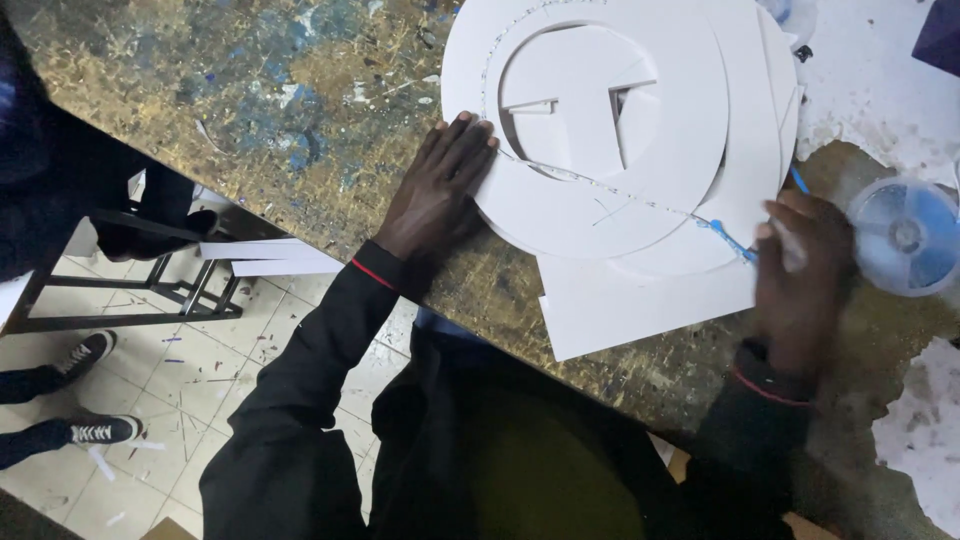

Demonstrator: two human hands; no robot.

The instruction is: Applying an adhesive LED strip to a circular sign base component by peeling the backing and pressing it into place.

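Plainly, from the head view, the left hand (440,190) lies flat on the paint-stained workbench (250,100), fingers stretched out and close together, gripping nothing. Its fingertips press on the left rim of a white foam-board ring (610,215). That looks like a steadying hold, so the ring does not slide while the other hand works on it.

The ring sits toward the far edge of the workbench, right of its middle. It rests on a stack of other curved white pieces (760,120), and a flat white sheet (640,305) under them juts toward the near edge. A cut-out inner piece (570,100) shows inside the ring's opening.

The right hand (800,265) is at the ring's lower right edge, fingers curled round a blue-tipped tool (735,240), its tip on or just at the board. The hand is blurred, so what kind of tool it is cannot be told. A thin line runs across the ring from the left fingertips toward that tip.

Just right of the right hand stands a clear round container with a bluish inside (908,235), near the workbench's right edge.

Beyond the near edge at left, on the tiled floor (190,380), are a dark metal frame (150,290) and another person's dark sneakers (95,390).
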